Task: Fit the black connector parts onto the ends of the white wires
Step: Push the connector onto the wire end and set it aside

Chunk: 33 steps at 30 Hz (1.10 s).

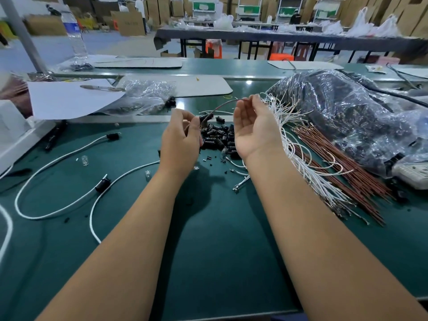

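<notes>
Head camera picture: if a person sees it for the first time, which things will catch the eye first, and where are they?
First come the two hands in the middle: the left hand pinches a black connector while the right hand holds up the thin wire leading into it. Between them lies a pile of black connector parts on the green table. At the right, white wires and brown wires fan out beside a big plastic bag.

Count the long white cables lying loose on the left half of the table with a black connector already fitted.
2. One connector lies far left on its cable's end, and the other lies nearer, left of the left forearm. More may lie outside the frame.
</notes>
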{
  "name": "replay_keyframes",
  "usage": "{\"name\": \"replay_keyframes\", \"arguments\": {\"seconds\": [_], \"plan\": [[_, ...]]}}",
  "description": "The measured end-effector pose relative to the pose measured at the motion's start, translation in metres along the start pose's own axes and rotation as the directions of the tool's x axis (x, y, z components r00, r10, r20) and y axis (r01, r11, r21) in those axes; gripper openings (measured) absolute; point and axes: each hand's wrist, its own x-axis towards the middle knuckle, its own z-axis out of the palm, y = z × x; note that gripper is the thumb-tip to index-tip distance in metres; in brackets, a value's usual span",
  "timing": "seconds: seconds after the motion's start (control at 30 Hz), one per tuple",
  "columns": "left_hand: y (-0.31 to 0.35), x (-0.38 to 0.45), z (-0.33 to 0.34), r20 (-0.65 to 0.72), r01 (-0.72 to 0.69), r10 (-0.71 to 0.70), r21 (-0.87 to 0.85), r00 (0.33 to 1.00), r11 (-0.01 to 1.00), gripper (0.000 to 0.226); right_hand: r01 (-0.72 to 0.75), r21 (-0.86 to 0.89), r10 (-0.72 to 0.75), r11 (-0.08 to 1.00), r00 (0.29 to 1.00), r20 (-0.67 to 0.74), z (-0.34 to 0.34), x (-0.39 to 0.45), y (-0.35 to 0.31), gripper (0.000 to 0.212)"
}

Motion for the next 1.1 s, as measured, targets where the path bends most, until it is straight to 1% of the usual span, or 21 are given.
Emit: {"name": "replay_keyframes", "arguments": {"seconds": [0.07, 0.13, 0.23, 0.3, 0.4, 0.57, 0.63, 0.73, 0.8, 0.87, 0.93, 1.0, 1.03, 1.1], "plan": [[-0.001, 0.000, 0.000, -0.005, 0.009, -0.009, 0.003, 1.000, 1.000, 0.008, -0.016, -0.109, 0.023, 0.994, 0.998, 0.064, -0.007, -0.002, 0.008, 0.017], [0.000, 0.000, 0.001, 0.004, 0.018, -0.018, 0.007, 1.000, 1.000, 0.007, -0.034, -0.268, 0.065, 0.963, 0.992, 0.109, -0.015, -0.004, 0.018, 0.017], [0.000, -0.002, 0.002, 0.030, 0.038, -0.038, 0.005, 0.999, 0.999, 0.006, -0.023, -0.510, 0.115, 0.860, 0.982, 0.150, -0.022, -0.006, 0.028, 0.006], [0.000, -0.002, 0.001, 0.034, 0.043, -0.043, 0.002, 0.998, 0.999, 0.006, 0.012, -0.597, 0.099, 0.802, 0.983, 0.153, -0.023, -0.006, 0.031, 0.003], [0.001, -0.003, -0.001, 0.058, 0.041, -0.040, -0.024, 0.998, 0.999, 0.007, 0.050, -0.612, 0.049, 0.789, 0.988, 0.144, -0.023, -0.005, 0.028, 0.005], [-0.001, -0.001, -0.003, 0.083, 0.063, -0.059, -0.047, 0.995, 0.997, 0.007, 0.115, -0.625, -0.002, 0.772, 0.984, 0.178, -0.022, -0.005, 0.025, 0.005], [-0.002, 0.000, -0.003, 0.065, 0.074, -0.070, -0.051, 0.995, 0.996, 0.006, 0.165, -0.660, -0.028, 0.733, 0.977, 0.213, -0.022, -0.005, 0.026, 0.006], [-0.004, 0.001, -0.004, 0.037, 0.085, -0.083, -0.049, 0.996, 0.995, 0.008, 0.257, -0.722, -0.064, 0.643, 0.957, 0.284, -0.023, -0.005, 0.029, 0.008], [-0.004, 0.002, -0.004, 0.046, 0.091, -0.089, -0.044, 0.995, 0.995, 0.008, 0.280, -0.734, -0.086, 0.618, 0.953, 0.291, -0.023, -0.004, 0.030, 0.008], [-0.005, 0.003, -0.005, 0.052, 0.097, -0.096, -0.034, 0.994, 0.995, 0.009, 0.271, -0.730, -0.108, 0.627, 0.959, 0.263, -0.024, -0.002, 0.029, 0.011], [-0.006, 0.003, -0.007, 0.043, 0.103, -0.101, -0.037, 0.994, 0.994, 0.009, 0.237, -0.691, -0.121, 0.683, 0.970, 0.212, -0.025, 0.000, 0.025, 0.012], [-0.005, 0.003, -0.008, 0.032, 0.106, -0.105, -0.048, 0.994, 0.993, 0.009, 0.201, -0.666, -0.103, 0.718, 0.977, 0.184, -0.025, 0.002, 0.023, 0.010], [-0.005, 0.003, -0.008, 0.029, 0.105, -0.103, -0.049, 0.994, 0.993, 0.009, 0.189, -0.671, -0.082, 0.717, 0.979, 0.188, -0.025, 0.002, 0.023, 0.008], [-0.004, 0.003, -0.008, 0.031, 0.095, -0.094, -0.041, 0.995, 0.995, 0.008, 0.191, -0.708, -0.038, 0.680, 0.973, 0.227, -0.024, 0.000, 0.028, 0.008]]}}
